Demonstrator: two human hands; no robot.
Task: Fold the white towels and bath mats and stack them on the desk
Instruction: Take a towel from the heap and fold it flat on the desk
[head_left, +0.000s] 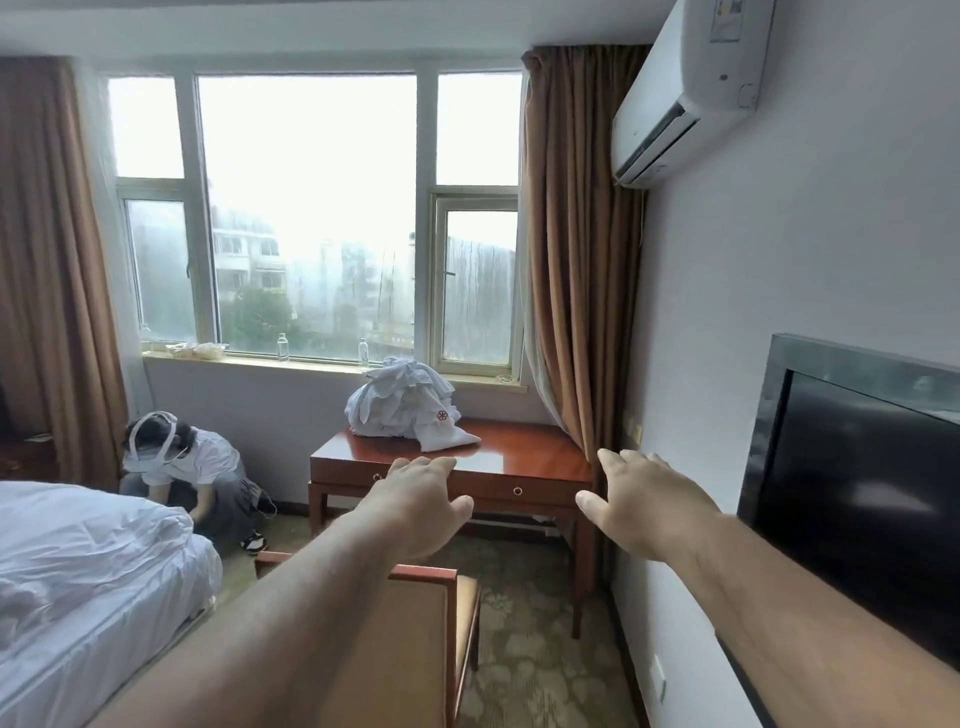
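A crumpled heap of white towels and bath mats (408, 405) lies on the far left part of a red-brown wooden desk (519, 452) under the window. One piece in the heap shows a red flower mark. Both my arms are stretched forward in the air, well short of the desk. My left hand (423, 501) hovers palm down with relaxed, spread fingers and holds nothing. My right hand (641, 501) is likewise spread and holds nothing, to the right of the left one.
A wooden chair (447, 613) with a tan seat stands between me and the desk. A bed (78, 561) with white linen fills the lower left. A person (192, 478) crouches on the floor left of the desk. A dark TV (852, 493) hangs on the right wall.
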